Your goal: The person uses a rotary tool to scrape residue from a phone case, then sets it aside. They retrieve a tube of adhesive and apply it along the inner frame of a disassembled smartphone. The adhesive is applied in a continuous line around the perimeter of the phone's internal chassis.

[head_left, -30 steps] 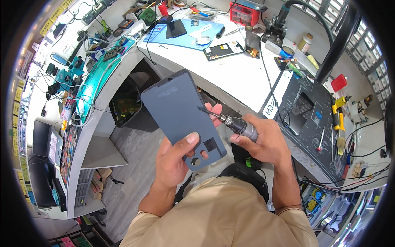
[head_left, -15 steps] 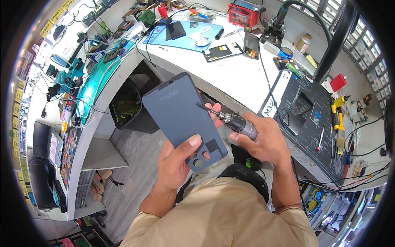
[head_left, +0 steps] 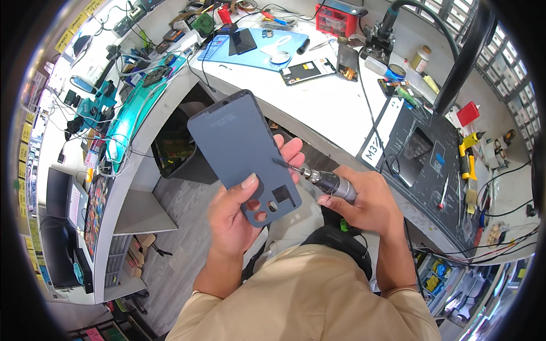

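A dark grey phone back cover (head_left: 239,145) with round camera holes and a square cutout at its near end lies tilted across my left hand (head_left: 236,213). The thumb presses on its face and the fingers wrap beneath, their tips showing past the right edge. My right hand (head_left: 364,199) grips a small rotary grinder (head_left: 330,183) with a metal chuck, black and grey in the body. Its thin dark bit (head_left: 281,163) points left, at the cover's right edge, in front of my left fingertips. Whether the bit touches the edge, I cannot tell.
The white workbench (head_left: 327,108) carries an opened phone (head_left: 308,71), a blue mat (head_left: 256,54) and a red drawer box (head_left: 336,23). On the right, a black mat (head_left: 438,176) holds another phone and tools. A teal microscope (head_left: 94,108) stands left. Cables hang over the bench edge.
My left hand has shifted the cover left and slightly up, and its fingers now show more beyond the right edge. The grinder's bit has dropped slightly lower along that edge.
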A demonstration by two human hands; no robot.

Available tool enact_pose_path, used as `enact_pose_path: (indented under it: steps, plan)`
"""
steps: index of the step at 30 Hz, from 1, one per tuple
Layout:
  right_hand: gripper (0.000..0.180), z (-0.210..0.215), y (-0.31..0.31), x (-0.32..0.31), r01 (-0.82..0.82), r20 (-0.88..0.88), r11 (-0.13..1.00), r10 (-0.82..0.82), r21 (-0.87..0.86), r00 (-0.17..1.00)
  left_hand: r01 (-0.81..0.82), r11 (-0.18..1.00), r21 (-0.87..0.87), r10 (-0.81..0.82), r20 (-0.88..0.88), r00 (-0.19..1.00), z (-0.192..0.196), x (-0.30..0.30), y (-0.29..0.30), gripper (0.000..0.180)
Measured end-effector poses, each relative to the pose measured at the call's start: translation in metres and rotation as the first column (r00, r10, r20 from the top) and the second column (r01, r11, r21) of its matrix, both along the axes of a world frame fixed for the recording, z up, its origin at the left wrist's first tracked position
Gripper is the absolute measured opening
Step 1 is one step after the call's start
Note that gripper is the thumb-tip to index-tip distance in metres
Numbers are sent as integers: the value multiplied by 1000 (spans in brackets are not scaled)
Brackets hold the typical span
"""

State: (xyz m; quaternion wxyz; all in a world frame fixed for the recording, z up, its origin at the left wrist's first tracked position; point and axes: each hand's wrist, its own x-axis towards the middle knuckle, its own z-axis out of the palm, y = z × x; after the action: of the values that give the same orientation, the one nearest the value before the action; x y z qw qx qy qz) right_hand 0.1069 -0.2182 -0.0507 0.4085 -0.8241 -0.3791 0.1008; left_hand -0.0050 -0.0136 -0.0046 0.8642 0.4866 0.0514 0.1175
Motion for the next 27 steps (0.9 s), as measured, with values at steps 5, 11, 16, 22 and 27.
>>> enact_pose_path:
  steps: [5,11,16,22,27]
  plan:
    - [52,0,0,2,16,44,1000,-17,15,999,12,999,40,-11,-4,1000,1,-2,1,70]
    - [53,4,4,4,12,-44,999,-14,-51,999,-8,998,60,10,-26,1000,1,-5,-1,69]
    - [51,2,5,5,-14,-87,999,11,-30,996,-1,999,51,3,-32,999,-1,-5,-2,68]
    - [46,-2,7,7,-35,-100,999,37,22,994,-4,1000,22,4,0,1000,-8,-4,-5,67]
    - [46,-1,7,8,-55,-153,998,61,44,986,-31,999,-9,31,4,1000,-13,-4,-11,67]
